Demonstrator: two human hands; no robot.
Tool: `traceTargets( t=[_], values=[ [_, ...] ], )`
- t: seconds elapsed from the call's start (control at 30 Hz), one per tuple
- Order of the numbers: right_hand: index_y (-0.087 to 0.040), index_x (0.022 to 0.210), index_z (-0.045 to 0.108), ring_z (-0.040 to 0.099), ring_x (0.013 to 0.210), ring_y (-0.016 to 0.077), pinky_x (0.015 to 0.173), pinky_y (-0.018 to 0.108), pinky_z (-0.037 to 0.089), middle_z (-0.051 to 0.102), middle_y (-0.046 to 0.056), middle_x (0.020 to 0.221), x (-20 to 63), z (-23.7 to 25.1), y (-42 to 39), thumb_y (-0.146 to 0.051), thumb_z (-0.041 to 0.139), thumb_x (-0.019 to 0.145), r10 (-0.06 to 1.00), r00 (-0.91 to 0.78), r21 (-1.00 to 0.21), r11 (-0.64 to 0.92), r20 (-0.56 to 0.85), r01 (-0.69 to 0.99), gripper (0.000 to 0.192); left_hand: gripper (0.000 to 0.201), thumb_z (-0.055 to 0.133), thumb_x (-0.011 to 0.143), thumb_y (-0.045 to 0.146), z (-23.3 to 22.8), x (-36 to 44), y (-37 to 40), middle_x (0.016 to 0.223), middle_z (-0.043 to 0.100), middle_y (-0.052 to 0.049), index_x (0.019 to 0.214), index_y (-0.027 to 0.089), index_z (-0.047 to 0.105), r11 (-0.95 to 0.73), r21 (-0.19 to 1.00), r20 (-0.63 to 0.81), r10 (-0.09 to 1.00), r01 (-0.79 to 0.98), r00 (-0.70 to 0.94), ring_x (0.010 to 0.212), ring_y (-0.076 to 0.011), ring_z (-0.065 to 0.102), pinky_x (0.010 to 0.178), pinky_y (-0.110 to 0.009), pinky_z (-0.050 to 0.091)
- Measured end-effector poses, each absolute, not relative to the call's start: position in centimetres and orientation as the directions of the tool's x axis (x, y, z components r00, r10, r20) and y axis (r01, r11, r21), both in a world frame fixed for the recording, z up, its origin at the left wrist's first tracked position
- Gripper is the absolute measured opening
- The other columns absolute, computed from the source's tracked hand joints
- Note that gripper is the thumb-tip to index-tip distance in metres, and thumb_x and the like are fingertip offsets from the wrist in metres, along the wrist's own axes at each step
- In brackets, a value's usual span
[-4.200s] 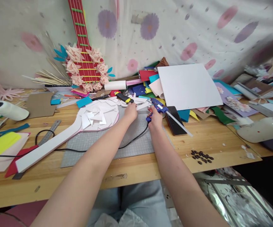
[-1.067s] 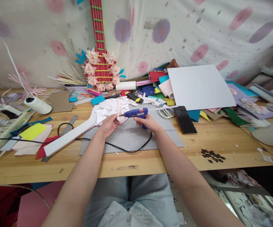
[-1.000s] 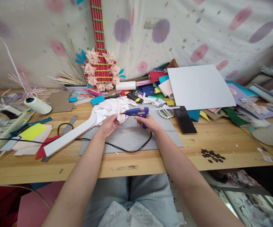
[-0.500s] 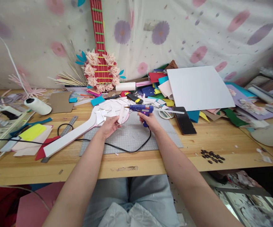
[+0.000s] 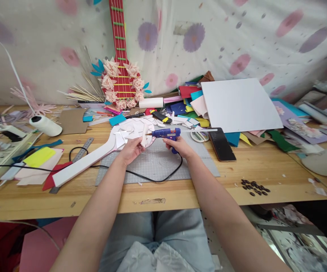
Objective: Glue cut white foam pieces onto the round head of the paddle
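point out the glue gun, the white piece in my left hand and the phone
glue gun (image 5: pixel 166 133), head view, on the blue barrel
white piece (image 5: pixel 144 138), head view, on its middle
phone (image 5: pixel 221 139), head view, on the dark screen

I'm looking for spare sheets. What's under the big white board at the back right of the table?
Under the white board lie coloured sheets: red, blue, teal, yellow and pink poke out at its left edge, teal and green scraps below. How far they run beneath is hidden.

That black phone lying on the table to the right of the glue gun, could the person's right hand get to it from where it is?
Probably yes. The black phone lies flat just right of the right hand, with only bare table between. But that hand is gripping the glue gun, so it is not free.
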State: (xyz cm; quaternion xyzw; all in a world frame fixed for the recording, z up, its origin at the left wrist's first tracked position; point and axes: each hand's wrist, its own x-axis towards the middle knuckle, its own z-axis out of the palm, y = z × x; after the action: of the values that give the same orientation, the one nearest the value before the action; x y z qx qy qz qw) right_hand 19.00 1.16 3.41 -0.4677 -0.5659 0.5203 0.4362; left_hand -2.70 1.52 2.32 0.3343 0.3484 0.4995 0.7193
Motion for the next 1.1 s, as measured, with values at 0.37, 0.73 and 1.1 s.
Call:
traceTargets(
  t=[0.37, 0.73, 1.1],
  values=[
    [-0.019, 0.055, 0.055, 0.048, 0.053, 0.0116, 0.054, 0.028, 0.038, 0.055, 0.0, 0.054, 19.2, 4.1, 0.6, -0.051, 0.073, 0.061, 0.956, -0.286, -0.983, -0.006, -0.06, 0.183, 0.038, 0.011, 0.061, 0.08, 0.02, 2.6, -2.6, 1.5, 0.066, 0.062, -0.002, 0.079, 0.01, 0.066, 0.284, 0.797, -0.205, 0.957, -0.533, 0.204, 0.059, -0.0076, 0.056, 0.051, -0.017, 0.047],
    [-0.019, 0.072, 0.061, 0.051, 0.056, 0.0097, 0.053, 0.024, 0.042, 0.063, 0.001, 0.067, 20.1, 2.8, 2.0, -0.051, 0.074, 0.057, 0.996, -0.09, -0.984, -0.019, -0.003, -0.179, 0.037, 0.015, 0.07, 0.07, 0.024, 5.1, -4.1, 2.6, 0.08, 0.062, -0.001, 0.082, 0.017, 0.066, -0.139, 0.916, 0.085, 0.984, -0.376, -0.155, 0.068, -0.0088, 0.055, 0.055, -0.018, 0.044],
    [-0.019, 0.069, 0.059, 0.041, 0.045, 0.0047, 0.04, 0.019, 0.034, 0.062, -0.002, 0.062, 21.4, 2.3, 3.5, -0.049, 0.078, 0.055, 0.986, 0.166, -0.899, 0.045, -0.031, -0.436, 0.038, 0.024, 0.052, 0.082, 0.025, 8.2, -4.7, 7.0, 0.106, 0.061, -0.006, 0.1, 0.021, 0.067, -0.588, 0.14, 0.126, 0.809, 0.797, 0.575, 0.106, -0.0217, 0.053, 0.091, -0.034, 0.043]
  ],
)
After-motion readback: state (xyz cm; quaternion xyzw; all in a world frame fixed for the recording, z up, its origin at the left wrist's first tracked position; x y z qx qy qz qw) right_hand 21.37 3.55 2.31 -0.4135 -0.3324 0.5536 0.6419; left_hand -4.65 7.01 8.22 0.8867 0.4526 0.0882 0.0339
